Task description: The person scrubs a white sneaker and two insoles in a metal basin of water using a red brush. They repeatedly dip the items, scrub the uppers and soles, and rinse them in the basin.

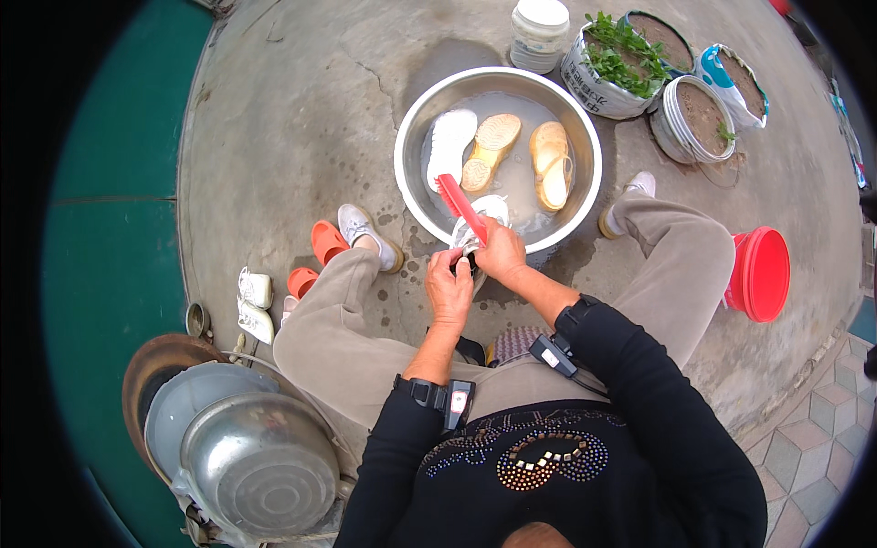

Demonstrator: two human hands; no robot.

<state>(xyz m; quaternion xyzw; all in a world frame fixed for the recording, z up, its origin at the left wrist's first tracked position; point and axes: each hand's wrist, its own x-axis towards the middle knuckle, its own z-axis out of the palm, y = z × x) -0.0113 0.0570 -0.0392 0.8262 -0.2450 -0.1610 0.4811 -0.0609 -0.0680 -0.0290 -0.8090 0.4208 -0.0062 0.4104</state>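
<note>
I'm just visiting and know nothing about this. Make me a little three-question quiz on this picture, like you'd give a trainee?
1. Which of the person's hands holds the red brush?
2. True or false: the red bucket stands to the right of the metal basin.
3. How many yellowish shoes lie in the basin? A) one B) two C) four

Key: 1. The right hand. 2. True. 3. B.

Home yard, cracked concrete ground (292, 119), leafy plants (626, 57), soil-filled white bucket (670, 130), stacked basins (260, 466), patterned paving tiles (811, 457)
</note>
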